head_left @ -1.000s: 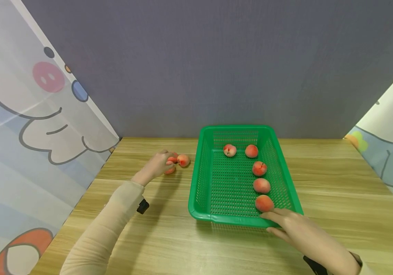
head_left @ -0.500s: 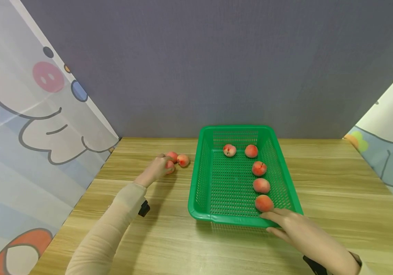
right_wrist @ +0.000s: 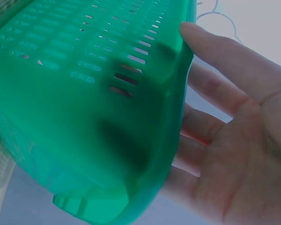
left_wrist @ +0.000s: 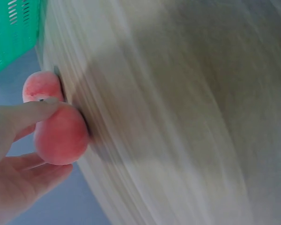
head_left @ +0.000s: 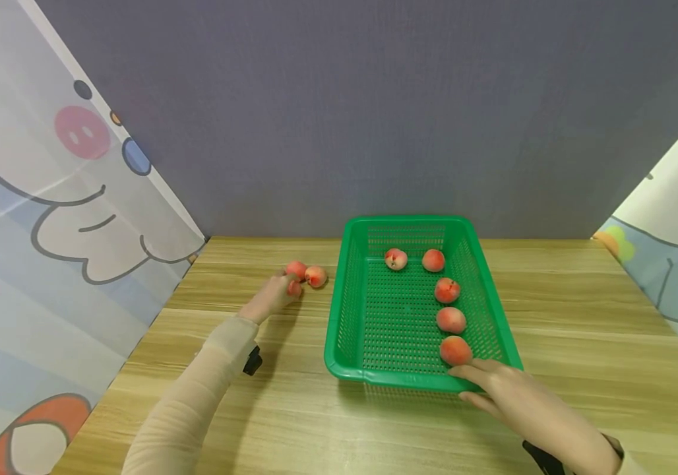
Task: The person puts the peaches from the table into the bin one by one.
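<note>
My left hand (head_left: 272,298) pinches a pinkish-red peach (head_left: 295,289) on the table, left of the green plastic basket (head_left: 398,379). In the left wrist view the thumb lies on one side of the held peach (left_wrist: 62,136) and the fingers on the other. Two more peaches lie just beyond it: a red one (head_left: 296,269) and a paler one (head_left: 316,276). At the basket's near right corner my right hand (head_left: 511,396) grips the rim, fingers inside and thumb outside. The nearest peach in the basket (head_left: 456,351) sits beside those fingertips.
Several peaches stand in a column along the basket's right side, among them a middle one (head_left: 451,320). Another peach (head_left: 396,259) lies at the basket's back left. A grey wall (head_left: 374,119) rises behind the wooden table (head_left: 576,330), with cartoon-printed curtains on both sides.
My left hand has shifted slightly right and nearer, closing round the nearest loose peach and uncovering the red one behind. The right hand and basket stay in place.
</note>
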Tool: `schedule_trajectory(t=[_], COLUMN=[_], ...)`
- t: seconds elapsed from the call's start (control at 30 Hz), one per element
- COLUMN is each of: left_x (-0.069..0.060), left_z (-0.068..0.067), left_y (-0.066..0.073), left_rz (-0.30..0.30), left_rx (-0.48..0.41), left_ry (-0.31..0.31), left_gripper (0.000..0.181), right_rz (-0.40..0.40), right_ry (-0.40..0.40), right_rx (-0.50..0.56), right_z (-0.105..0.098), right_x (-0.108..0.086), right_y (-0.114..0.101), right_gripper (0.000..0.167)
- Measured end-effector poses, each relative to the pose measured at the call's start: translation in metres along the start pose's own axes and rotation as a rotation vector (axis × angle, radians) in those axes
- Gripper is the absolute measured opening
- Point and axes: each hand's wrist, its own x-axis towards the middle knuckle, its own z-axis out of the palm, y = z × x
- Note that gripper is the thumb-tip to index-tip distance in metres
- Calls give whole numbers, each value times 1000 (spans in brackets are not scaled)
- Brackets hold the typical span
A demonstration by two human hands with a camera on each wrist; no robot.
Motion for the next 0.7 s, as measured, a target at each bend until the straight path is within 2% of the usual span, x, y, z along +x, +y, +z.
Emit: schedule_trajectory(t=[0.03, 0.1, 0.3, 0.37, 0.47, 0.6, 0.7], left_x=[0, 0, 1, 1, 1, 0, 1], left_z=[1, 3, 6, 6, 6, 4, 0], left_y=[-1, -2, -5, -5, -5, -4, -1], left_rz=[-26, -52, 35, 45, 39, 9, 22], left_rx=[-28, -65, 37, 55, 72, 31, 31], left_ry=[-2, -7, 25, 32, 29, 11, -3], left_gripper=[33, 37, 37, 36, 35, 36, 31], right_rz=[-2, -4, -1, 0, -1, 1, -1], right_ry=[2, 3, -5, -3, 6, 3, 1], right_rx=[-2, -4, 5, 3, -6, -5, -4], right_z=[0, 0, 0, 0, 0, 0, 0], right_x=[0, 0, 0, 0, 0, -1, -1], right_y=[0, 1, 1, 1, 1, 1, 1], right_gripper=[32, 32, 32, 32, 32, 32, 32])
